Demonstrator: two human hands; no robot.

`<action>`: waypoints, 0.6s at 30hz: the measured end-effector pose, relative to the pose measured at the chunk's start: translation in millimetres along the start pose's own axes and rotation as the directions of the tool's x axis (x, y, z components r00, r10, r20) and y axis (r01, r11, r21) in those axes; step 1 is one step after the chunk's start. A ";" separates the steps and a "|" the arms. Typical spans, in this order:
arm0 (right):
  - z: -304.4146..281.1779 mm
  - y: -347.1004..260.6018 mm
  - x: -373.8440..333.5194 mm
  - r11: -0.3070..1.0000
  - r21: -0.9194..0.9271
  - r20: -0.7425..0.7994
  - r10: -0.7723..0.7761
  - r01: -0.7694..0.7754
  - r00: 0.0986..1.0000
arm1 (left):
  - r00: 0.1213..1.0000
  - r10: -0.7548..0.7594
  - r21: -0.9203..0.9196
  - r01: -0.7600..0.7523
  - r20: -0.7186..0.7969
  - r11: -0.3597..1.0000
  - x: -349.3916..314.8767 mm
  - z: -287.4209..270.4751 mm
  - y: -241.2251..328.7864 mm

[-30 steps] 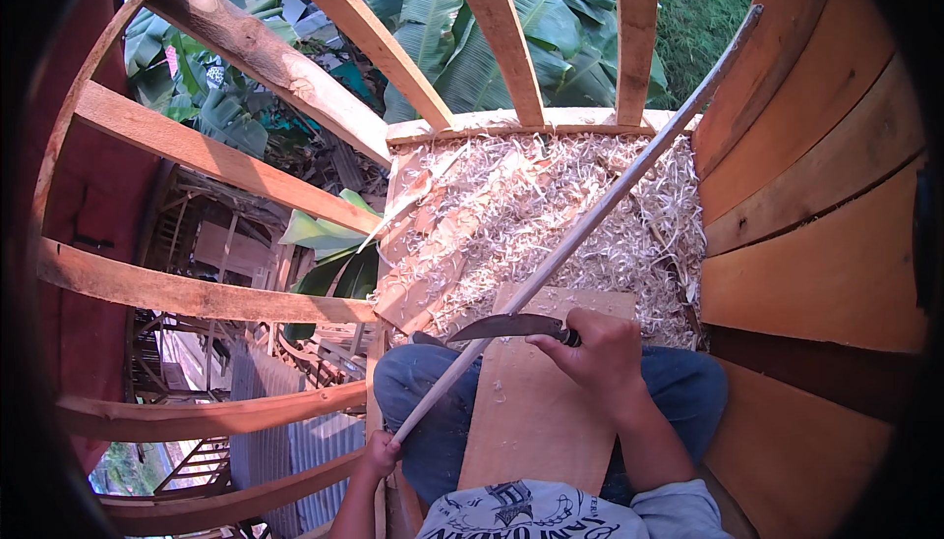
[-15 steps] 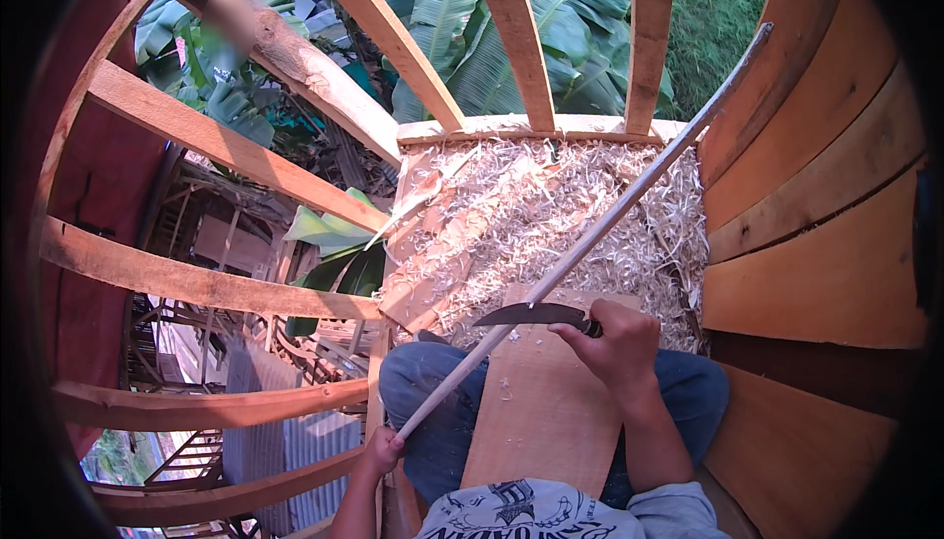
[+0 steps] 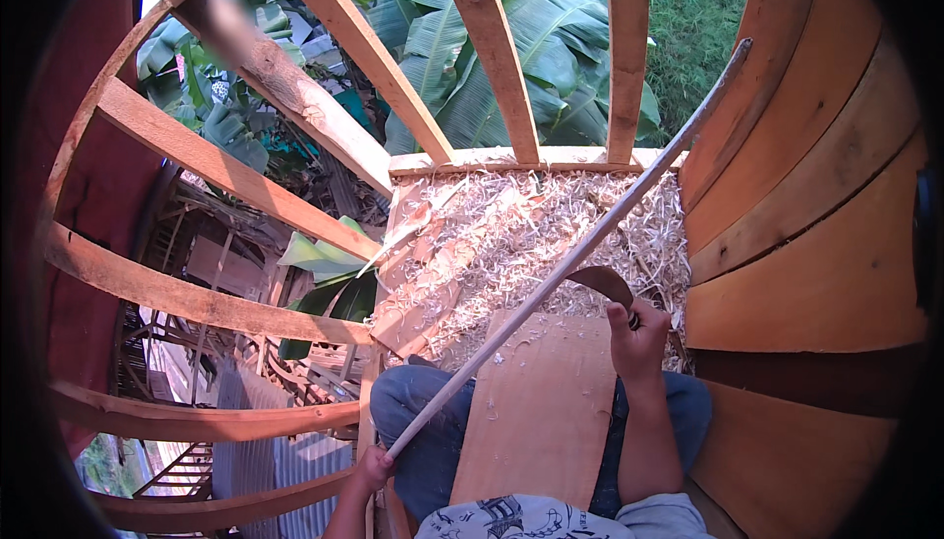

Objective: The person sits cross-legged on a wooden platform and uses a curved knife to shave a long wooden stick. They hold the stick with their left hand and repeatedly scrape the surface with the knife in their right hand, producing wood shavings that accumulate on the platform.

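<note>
My left hand [image 3: 375, 467] is closed round the near end of a long pale wooden pole [image 3: 511, 328]. The pole slants up and away to the right, past the shavings, to its darker far end near the plank wall. In my right hand [image 3: 639, 340] is a knife [image 3: 604, 283] with a broad, dark, curved blade; the fist wraps its handle. The blade's tip points left and lies at or very near the pole's right side; I cannot tell whether they touch. A flat wooden board [image 3: 536, 401] rests across my lap between my knees.
Curly wood shavings [image 3: 551, 229] cover the floor ahead, partly over a plank [image 3: 423, 298]. Wooden slats [image 3: 236, 298] form an open railing on the left and front. Overlapping planks [image 3: 806, 293] wall the right side. Banana leaves [image 3: 472, 57] and corrugated sheets [image 3: 310, 455] show outside.
The knife has moved from across the pole to its right side, farther up, and its blade has turned. My right hand has shifted slightly right. The pole has shifted a little leftward in view.
</note>
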State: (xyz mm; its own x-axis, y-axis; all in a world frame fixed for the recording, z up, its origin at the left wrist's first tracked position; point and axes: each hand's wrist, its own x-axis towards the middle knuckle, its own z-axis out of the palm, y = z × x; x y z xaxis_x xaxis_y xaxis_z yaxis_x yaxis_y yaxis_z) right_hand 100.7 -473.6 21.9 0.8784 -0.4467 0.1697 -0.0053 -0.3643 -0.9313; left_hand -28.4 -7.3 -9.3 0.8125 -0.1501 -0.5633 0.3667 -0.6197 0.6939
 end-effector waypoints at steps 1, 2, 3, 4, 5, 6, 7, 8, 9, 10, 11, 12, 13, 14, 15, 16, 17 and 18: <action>2.0 7.5 -0.1 0.999 0.045 -0.029 0.016 -0.015 0.999 | 1.000 0.004 0.010 -0.004 -0.005 1.000 -0.7 -1.0 3.3; 2.8 21.3 0.9 0.996 0.084 -0.058 0.028 -0.024 0.998 | 0.999 0.032 0.038 -0.032 -0.018 0.999 -0.1 -0.4 11.3; 2.6 29.9 2.7 0.992 0.120 -0.086 0.041 -0.031 0.995 | 0.999 0.036 0.033 -0.035 -0.028 0.999 0.4 1.0 15.5; 2.9 34.7 3.5 0.982 0.176 -0.088 0.084 -0.068 0.993 | 0.999 0.039 0.029 -0.038 -0.037 0.999 0.3 1.0 17.0; 3.7 36.5 3.7 0.967 0.231 -0.085 0.127 -0.105 0.988 | 0.998 0.040 0.023 -0.039 -0.046 0.999 -0.1 1.2 14.1; 4.1 36.4 4.2 0.948 0.286 -0.077 0.172 -0.143 0.982 | 1.000 0.010 -0.016 -0.010 -0.012 1.000 -0.3 -0.7 2.2; 4.8 33.2 6.1 0.944 0.285 -0.079 0.194 -0.164 0.978 | 1.000 0.009 -0.027 -0.010 -0.020 1.000 -1.4 -1.4 -8.5; 6.1 28.7 7.7 0.942 0.280 -0.083 0.217 -0.186 0.973 | 1.000 0.008 -0.040 -0.008 -0.022 0.999 -0.6 -0.3 -13.8; 6.7 25.6 8.4 0.938 0.275 -0.090 0.243 -0.210 0.966 | 1.000 0.005 -0.052 -0.006 -0.020 0.999 0.5 0.3 -19.5; 8.1 25.6 8.8 0.930 0.282 -0.103 0.275 -0.237 0.956 | 1.000 -0.009 -0.037 0.008 -0.026 0.999 0.8 -1.4 -27.5; 8.3 25.2 9.7 0.937 0.258 -0.120 0.271 -0.234 0.955 | 0.996 0.011 0.006 -0.010 -0.087 1.000 1.8 1.1 -25.5; 8.7 25.5 11.1 0.945 0.233 -0.135 0.267 -0.231 0.954 | 0.988 0.031 0.047 -0.024 -0.149 0.999 -1.6 5.0 -20.5; 9.5 27.2 12.8 0.951 0.208 -0.149 0.263 -0.230 0.953 | 0.976 0.053 0.088 -0.035 -0.209 0.995 -1.3 7.6 -19.0; 10.8 30.7 14.5 0.956 0.173 -0.151 0.262 -0.235 0.953 | 0.992 0.033 0.076 -0.024 -0.123 0.997 1.0 2.0 -30.1; 13.0 38.6 15.7 0.960 0.138 -0.154 0.264 -0.244 0.952 | 0.993 0.034 0.076 -0.025 -0.112 0.997 1.4 0.4 -34.9; 14.8 45.6 17.3 0.962 0.102 -0.156 0.267 -0.253 0.951 | 0.993 0.024 0.062 -0.017 -0.116 0.998 3.3 -1.0 -47.3; 16.7 51.7 18.8 0.958 0.094 -0.147 0.284 -0.272 0.948 | 0.993 0.012 0.047 -0.006 -0.118 0.999 4.8 -1.7 -60.5; 17.5 56.7 19.6 0.952 0.089 -0.140 0.302 -0.292 0.943 | 0.994 0.010 0.030 -0.007 -0.105 1.000 6.3 -4.1 -68.1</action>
State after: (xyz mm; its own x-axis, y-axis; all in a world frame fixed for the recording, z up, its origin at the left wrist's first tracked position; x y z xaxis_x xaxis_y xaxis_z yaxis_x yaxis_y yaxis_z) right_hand 126.0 -488.7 -33.2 0.7599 -0.6456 -0.0761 -0.2191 -0.1442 -0.9650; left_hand -46.4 37.1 -58.2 0.8592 -0.0748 -0.5061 0.3470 -0.6416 0.6841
